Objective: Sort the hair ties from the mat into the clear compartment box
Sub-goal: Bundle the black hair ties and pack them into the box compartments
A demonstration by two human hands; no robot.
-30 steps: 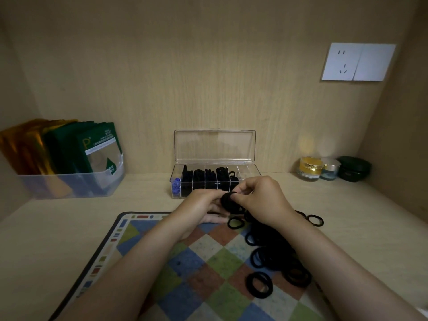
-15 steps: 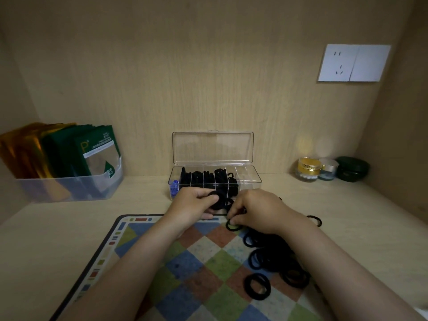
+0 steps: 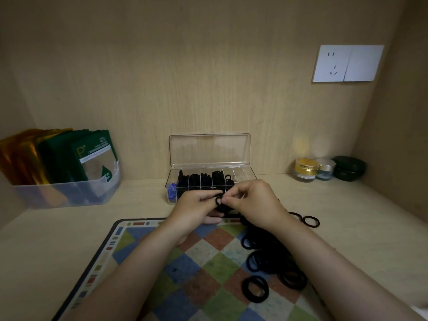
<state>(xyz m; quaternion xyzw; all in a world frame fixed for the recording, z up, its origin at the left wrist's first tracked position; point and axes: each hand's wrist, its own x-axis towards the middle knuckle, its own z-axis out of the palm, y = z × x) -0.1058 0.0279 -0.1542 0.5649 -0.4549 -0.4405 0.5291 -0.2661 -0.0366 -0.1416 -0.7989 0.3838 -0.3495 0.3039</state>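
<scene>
Hands meet: left hand (image 3: 194, 206) grips a bunch of ties (image 3: 228, 208), right hand (image 3: 253, 201) pinches one tie (image 3: 218, 200). Risk: bunch slips, ties drop beside the box (image 3: 251, 174).
</scene>
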